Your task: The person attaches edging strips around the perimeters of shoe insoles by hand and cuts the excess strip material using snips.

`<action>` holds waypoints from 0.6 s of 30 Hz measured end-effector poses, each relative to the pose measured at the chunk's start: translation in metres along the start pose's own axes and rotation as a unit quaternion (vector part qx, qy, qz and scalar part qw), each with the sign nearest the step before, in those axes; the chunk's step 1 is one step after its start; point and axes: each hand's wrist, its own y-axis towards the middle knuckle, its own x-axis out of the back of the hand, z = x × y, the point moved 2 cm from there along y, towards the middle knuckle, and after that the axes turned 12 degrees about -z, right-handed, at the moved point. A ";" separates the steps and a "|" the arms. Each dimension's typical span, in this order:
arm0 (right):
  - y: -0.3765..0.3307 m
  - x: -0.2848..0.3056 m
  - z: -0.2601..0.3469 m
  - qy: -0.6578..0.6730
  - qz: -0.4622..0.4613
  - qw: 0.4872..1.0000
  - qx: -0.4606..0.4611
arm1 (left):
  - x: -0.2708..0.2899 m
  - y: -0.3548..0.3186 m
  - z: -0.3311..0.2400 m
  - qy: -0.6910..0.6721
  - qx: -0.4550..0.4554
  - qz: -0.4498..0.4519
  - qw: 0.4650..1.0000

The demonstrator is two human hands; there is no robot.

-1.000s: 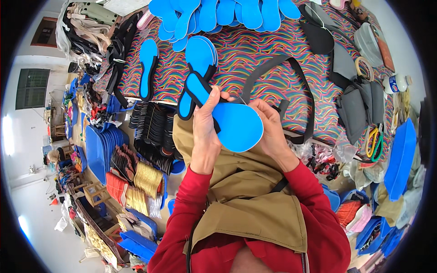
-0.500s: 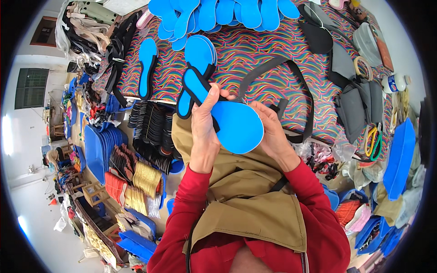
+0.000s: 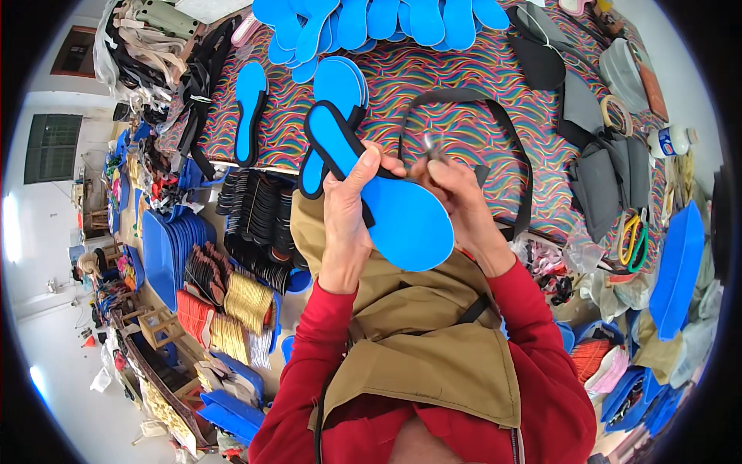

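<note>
My left hand [image 3: 352, 205] grips a blue insole [image 3: 410, 224] at its middle, thumb on top. Black edging tape runs around the insole's narrow end, while the wide end is bare blue. Beside its upper right edge, my right hand [image 3: 456, 189] is closed, with a small shiny metallic thing [image 3: 434, 145] at its fingertips, too blurred to name. A long black strip [image 3: 506, 124] loops over the table from near the insole. Partly beneath the held insole lie several other blue insoles [image 3: 338, 77], some edged in black.
The table has a wavy multicoloured cover [image 3: 309, 89]. One edged insole [image 3: 250, 112] lies at left, and many blue insoles [image 3: 425, 23] spread along the far side. Grey fabric pieces [image 3: 599, 193], scissors [image 3: 640, 243] and a bottle [image 3: 672, 141] are at right. Blue crates [image 3: 166, 259] stand left.
My right hand has come off the insole's wide end and moved up slightly, now showing a metallic thing at the fingertips. The insole has tilted slightly in my left hand.
</note>
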 end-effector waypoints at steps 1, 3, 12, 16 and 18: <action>-0.002 -0.006 0.006 -0.026 -0.024 0.999 -0.020 | 0.001 0.000 0.000 0.000 -0.001 -0.001 1.000; -0.004 -0.011 0.014 -0.066 -0.018 0.998 -0.016 | 0.003 0.001 0.001 0.047 -0.045 0.000 0.998; 0.000 -0.008 0.039 -0.432 0.051 0.884 0.169 | -0.015 -0.015 0.002 0.154 -0.128 -0.032 0.979; -0.006 -0.012 0.032 -0.431 0.001 0.881 0.194 | -0.010 -0.013 0.004 0.133 -0.080 -0.024 0.988; -0.006 -0.015 0.022 -0.390 -0.038 0.894 0.219 | -0.005 -0.014 0.006 0.146 -0.083 -0.009 0.986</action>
